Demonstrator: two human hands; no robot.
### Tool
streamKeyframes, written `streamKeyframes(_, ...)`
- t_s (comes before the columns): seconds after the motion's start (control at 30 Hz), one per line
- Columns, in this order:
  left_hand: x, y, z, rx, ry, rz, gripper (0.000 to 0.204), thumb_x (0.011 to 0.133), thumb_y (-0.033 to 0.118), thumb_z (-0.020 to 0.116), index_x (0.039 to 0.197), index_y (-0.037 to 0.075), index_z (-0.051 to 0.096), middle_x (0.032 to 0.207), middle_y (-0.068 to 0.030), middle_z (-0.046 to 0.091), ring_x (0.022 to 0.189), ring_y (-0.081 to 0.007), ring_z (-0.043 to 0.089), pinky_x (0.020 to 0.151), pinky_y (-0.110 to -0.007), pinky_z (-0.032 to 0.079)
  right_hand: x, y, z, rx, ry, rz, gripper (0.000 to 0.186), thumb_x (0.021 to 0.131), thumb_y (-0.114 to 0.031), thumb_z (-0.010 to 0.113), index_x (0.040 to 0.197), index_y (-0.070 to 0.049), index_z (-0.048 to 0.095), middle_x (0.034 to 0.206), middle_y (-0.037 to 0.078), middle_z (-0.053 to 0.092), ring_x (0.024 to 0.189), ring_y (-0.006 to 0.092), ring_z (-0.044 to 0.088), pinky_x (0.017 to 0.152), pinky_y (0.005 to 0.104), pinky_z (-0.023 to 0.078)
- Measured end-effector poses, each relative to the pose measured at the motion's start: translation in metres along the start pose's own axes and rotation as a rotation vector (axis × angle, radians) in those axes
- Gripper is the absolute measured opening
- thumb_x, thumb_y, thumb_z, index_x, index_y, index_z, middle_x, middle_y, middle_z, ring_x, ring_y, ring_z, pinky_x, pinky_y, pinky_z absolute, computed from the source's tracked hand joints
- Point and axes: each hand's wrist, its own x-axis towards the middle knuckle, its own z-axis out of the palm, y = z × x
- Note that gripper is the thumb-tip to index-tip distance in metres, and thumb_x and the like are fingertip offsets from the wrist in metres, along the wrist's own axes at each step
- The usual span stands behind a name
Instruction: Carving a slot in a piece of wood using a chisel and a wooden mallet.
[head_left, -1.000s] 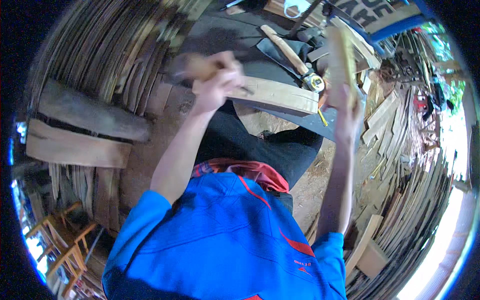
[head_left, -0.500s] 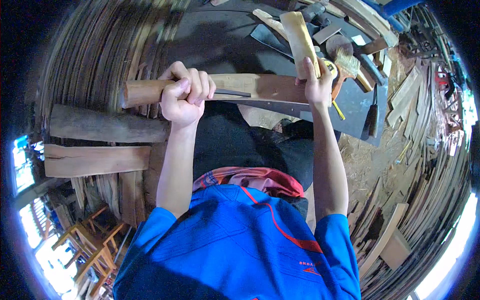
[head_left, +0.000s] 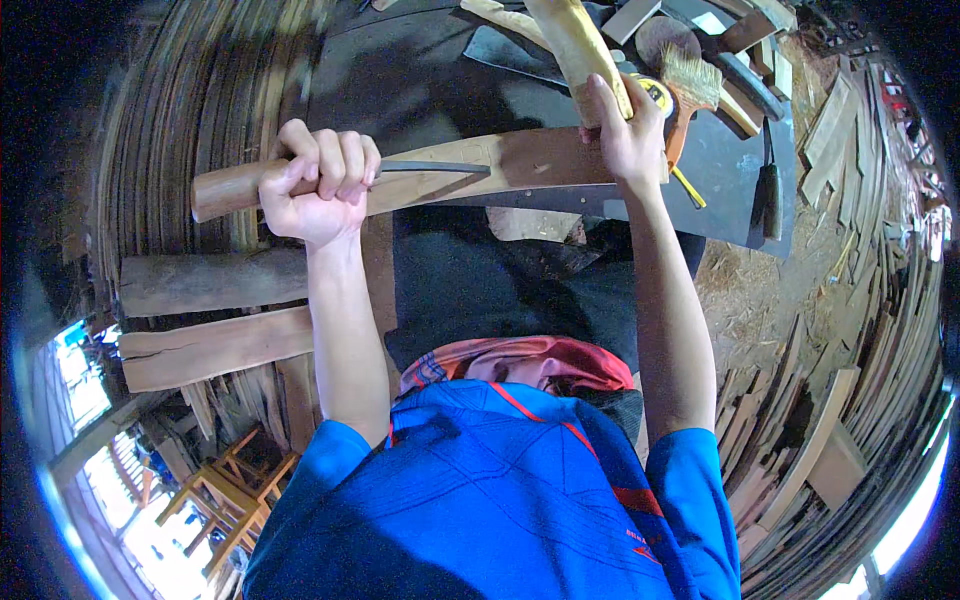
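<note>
A short line of small red lettering (head_left: 643, 535) stands on the blue knit shirt with red piping (head_left: 490, 480), toward the right side of its front; a small red angular emblem (head_left: 648, 554) sits just below it. On the round yellow-and-black tape measure (head_left: 655, 95), the face carries dark printing, too small to read. The pale, curved wooden board (head_left: 550, 158) shows faint thin marks; whether they are writing cannot be told.

Board (head_left: 545, 158), light brown: laid crosswise. Chisel (head_left: 228, 191), brown wooden handle, slim dark blade: held over board's left part, tip pointed right. Wooden piece (head_left: 577, 52), pale yellow: held tilted near board's right end.
</note>
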Motion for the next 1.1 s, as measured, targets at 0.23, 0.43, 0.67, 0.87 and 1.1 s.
streamKeyframes(0.23,0.008,-0.001,-0.006,-0.003,-0.004,0.004,0.022,0.08,0.027,0.047,0.067,0.014,0.035,0.044,0.0017,0.027,0.04,-0.0126,0.023,0.047,-0.032,0.03,0.0,0.001,0.001,0.022,0.003,-0.016,0.043,0.088,-0.034,0.067,0.113,0.001,0.066,0.088,0.019,0.071,0.082,0.0223,0.069,0.074,0.0332,0.052)
streamKeyframes(0.43,-0.002,0.003,0.012,0.084,-0.05,0.042,0.02,0.083,0.023,0.045,0.069,0.013,0.035,0.044,0.0008,0.028,0.04,-0.0125,0.025,0.047,-0.033,0.032,-0.001,-0.006,0.0,-0.048,0.033,-0.095,0.043,0.088,-0.034,0.067,0.113,0.001,0.066,0.083,0.019,0.07,0.074,0.0214,0.07,0.068,0.033,0.053)
streamKeyframes(0.67,0.0,-0.001,0.019,0.105,-0.073,-0.01,0.021,0.086,0.023,0.04,0.069,0.013,0.034,0.048,0.001,0.028,0.042,-0.0125,0.026,0.047,-0.032,0.03,-0.004,-0.009,0.0,0.118,-0.076,0.087,0.045,0.089,-0.034,0.066,0.115,0.003,0.064,0.079,0.014,0.069,0.06,0.0162,0.066,0.057,0.0301,0.051)
streamKeyframes(0.87,0.008,-0.024,0.041,0.027,-0.158,-0.028,0.022,0.088,0.004,0.046,0.068,0.008,0.041,0.053,0.0028,0.038,0.045,-0.0079,0.033,0.044,-0.027,0.03,0.007,-0.042,-0.027,0.126,-0.186,0.116,0.044,0.092,-0.033,0.067,0.116,0.003,0.058,0.082,0.008,0.065,0.061,0.0136,0.062,0.051,0.0269,0.051)
streamKeyframes(1.1,0.025,-0.025,0.061,0.364,0.151,-0.115,0.024,0.084,0.013,0.064,0.062,0.01,0.054,0.052,0.0049,0.046,0.045,-0.0053,0.043,0.043,-0.026,0.033,0.005,-0.197,-0.105,-0.264,-0.179,-0.419,0.044,0.088,-0.026,0.07,0.12,0.001,0.059,0.102,0.01,0.065,0.088,0.0163,0.062,0.077,0.0289,0.05)
